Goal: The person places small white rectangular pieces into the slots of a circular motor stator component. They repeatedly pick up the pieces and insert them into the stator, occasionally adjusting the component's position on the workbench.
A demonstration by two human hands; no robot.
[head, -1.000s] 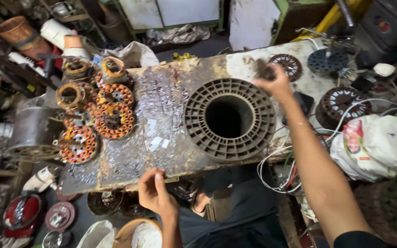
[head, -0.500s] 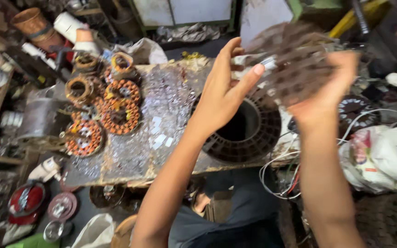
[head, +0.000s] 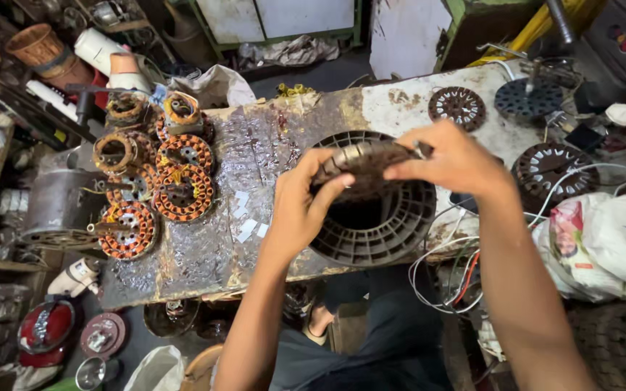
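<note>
Both hands hold a dark, round, slotted metal motor core [head: 362, 161] above the workbench. My left hand [head: 301, 206] grips its left edge and my right hand [head: 452, 161] grips its right edge from above. Directly beneath it lies a large round brown ribbed housing [head: 393, 230] with a wide centre hole, flat on the bench. The core hides part of that housing's far rim.
A worn bench top [head: 255, 152] carries several copper-wound stators [head: 155, 185] at the left and bare slotted discs [head: 458, 107] at the right. White wires [head: 443, 271] hang off the front edge. A white plastic bag [head: 610, 239] sits right. Cluttered shelves stand left.
The core has come down from close to the camera to just over the ribbed housing, still in both hands. A second ago only my right hand reached to the bench's far right.
</note>
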